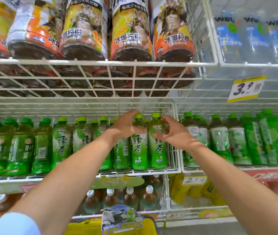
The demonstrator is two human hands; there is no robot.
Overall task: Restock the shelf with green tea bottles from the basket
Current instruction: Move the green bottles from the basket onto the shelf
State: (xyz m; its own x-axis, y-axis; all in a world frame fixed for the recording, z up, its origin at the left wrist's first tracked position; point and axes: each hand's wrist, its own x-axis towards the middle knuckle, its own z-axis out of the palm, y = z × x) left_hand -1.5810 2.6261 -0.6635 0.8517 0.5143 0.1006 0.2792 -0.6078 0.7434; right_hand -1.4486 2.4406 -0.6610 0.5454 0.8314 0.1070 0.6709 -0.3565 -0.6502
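Note:
Two green tea bottles stand upright at the front right of the white wire shelf (162, 170). My left hand (126, 124) wraps the shoulder of the left one (139, 150). My right hand (173, 133) curls around the upper part of the right one (157, 150), fingers touching its label. Both bottles have green caps and green labels with large characters. More green tea bottles (61, 143) fill the same shelf to the left. A yellow basket (84, 228) shows at the bottom edge, its contents hidden.
A wire rack of orange lemon drinks (131, 31) hangs just above the hands. A wire divider (175, 141) separates other green bottles (236, 141) on the right. Brown tea bottles (128, 197) fill the shelf below. Water bottles (253, 39) sit top right.

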